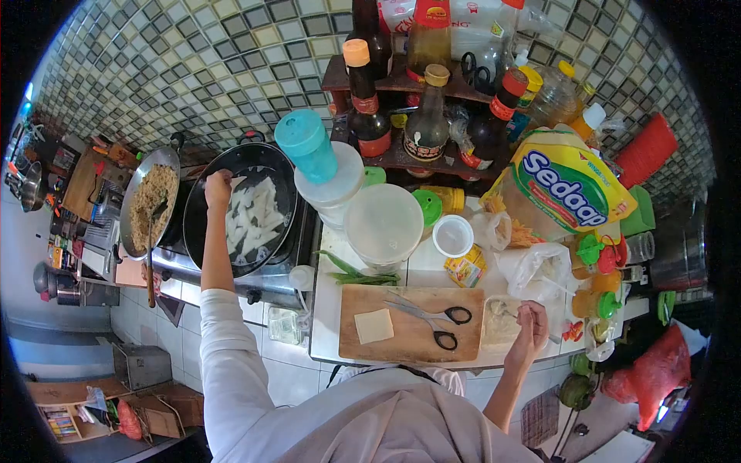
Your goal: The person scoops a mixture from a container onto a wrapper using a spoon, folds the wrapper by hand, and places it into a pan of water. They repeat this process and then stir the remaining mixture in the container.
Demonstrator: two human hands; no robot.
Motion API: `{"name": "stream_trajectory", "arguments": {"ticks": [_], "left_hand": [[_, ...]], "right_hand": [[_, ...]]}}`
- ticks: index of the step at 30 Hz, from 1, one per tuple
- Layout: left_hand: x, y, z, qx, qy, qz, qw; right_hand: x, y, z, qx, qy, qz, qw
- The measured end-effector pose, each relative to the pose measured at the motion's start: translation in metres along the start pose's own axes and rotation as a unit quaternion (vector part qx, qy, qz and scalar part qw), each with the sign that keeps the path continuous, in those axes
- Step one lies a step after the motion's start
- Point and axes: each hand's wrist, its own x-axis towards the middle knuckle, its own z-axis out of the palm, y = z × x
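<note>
My left hand [218, 189] is over the far-left part of a black pan [202, 245], its fingers pinched together at the edge of the pale pieces; I cannot tell what is in them. Many flat whitish pieces [258, 216] lie in liquid in the pan. At the right, my right hand [531, 324] is closed around the handle of a spoon [505, 310], whose end rests in a shallow clear container [495, 339]. Between the hands, a wooden cutting board [413, 351] bears a pale square wrapper stack [373, 326] and open black-handled scissors [432, 315].
A pan of brown food [152, 202] with a spatula stands on the stove at left. Canisters [384, 224], a blue cup [306, 145] and green chillies [359, 272] sit behind the board. Sauce bottles [369, 116] fill a rack; a yellow Sedaap bag [575, 181] leans at right.
</note>
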Motion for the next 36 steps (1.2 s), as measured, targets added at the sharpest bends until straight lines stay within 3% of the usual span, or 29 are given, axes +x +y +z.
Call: {"name": "stream_trajectory", "arguments": {"ticks": [3, 5, 7, 9, 11, 12, 14, 15, 17, 19, 21, 23, 24, 26, 29, 34, 36], "left_hand": [[0.005, 0.0, 0.005, 0.023, 0.038, 0.052, 0.998], [0.001, 0.006, -0.003, -0.013, 0.153, 0.11, 0.982], [-0.004, 0.015, -0.017, -0.01, 0.157, 0.106, 0.982], [-0.022, 0.035, -0.042, -0.105, 0.136, 0.05, 0.984], [-0.045, 0.047, -0.061, -0.109, 0.146, 0.033, 0.983], [-0.061, 0.053, -0.072, -0.198, 0.142, 0.03, 0.969], [-0.098, 0.074, -0.098, -0.293, 0.114, 0.019, 0.949], [-0.119, 0.086, -0.109, -0.301, 0.09, 0.012, 0.949], [-0.161, 0.097, -0.114, -0.396, 0.031, 0.047, 0.916], [-0.205, 0.125, -0.121, -0.397, -0.06, 0.083, 0.912], [-0.24, 0.16, -0.123, -0.373, -0.119, 0.147, 0.908], [-0.271, 0.182, -0.111, -0.377, -0.205, 0.154, 0.89], [-0.282, 0.19, -0.106, -0.378, -0.203, 0.149, 0.891], [-0.299, 0.201, -0.099, -0.256, -0.156, 0.26, 0.918], [-0.307, 0.204, -0.104, -0.248, -0.19, 0.243, 0.918], [-0.313, 0.211, -0.101, -0.215, -0.188, 0.278, 0.917], [-0.316, 0.212, -0.101, -0.209, -0.184, 0.284, 0.917]], "right_hand": [[0.001, -0.003, 0.0, -0.009, 0.016, 0.01, 1.0], [0.0, -0.003, -0.003, 0.0, 0.027, -0.005, 1.0], [0.002, -0.001, -0.014, -0.043, 0.041, -0.025, 0.998], [0.005, 0.0, -0.033, -0.086, 0.053, -0.045, 0.994], [0.011, 0.001, -0.059, -0.311, 0.089, -0.124, 0.938], [0.014, 0.005, -0.073, -0.312, 0.087, -0.125, 0.938], [0.016, 0.01, -0.098, -0.527, 0.142, -0.26, 0.797], [0.013, 0.011, -0.103, -0.529, 0.143, -0.261, 0.795], [0.009, 0.014, -0.113, -0.568, 0.144, -0.07, 0.807], [0.012, 0.026, -0.125, -0.595, 0.124, -0.08, 0.79], [0.018, 0.041, -0.137, -0.453, 0.028, -0.038, 0.89], [0.022, 0.051, -0.14, -0.442, 0.02, -0.056, 0.895], [0.02, 0.045, -0.132, -0.429, 0.005, -0.033, 0.903], [0.022, 0.045, -0.132, -0.401, -0.02, -0.02, 0.915], [0.02, 0.034, -0.128, -0.415, -0.048, 0.011, 0.908], [0.021, 0.038, -0.13, -0.419, -0.06, -0.052, 0.904], [0.021, 0.03, -0.123, -0.348, -0.017, -0.131, 0.928]]}}
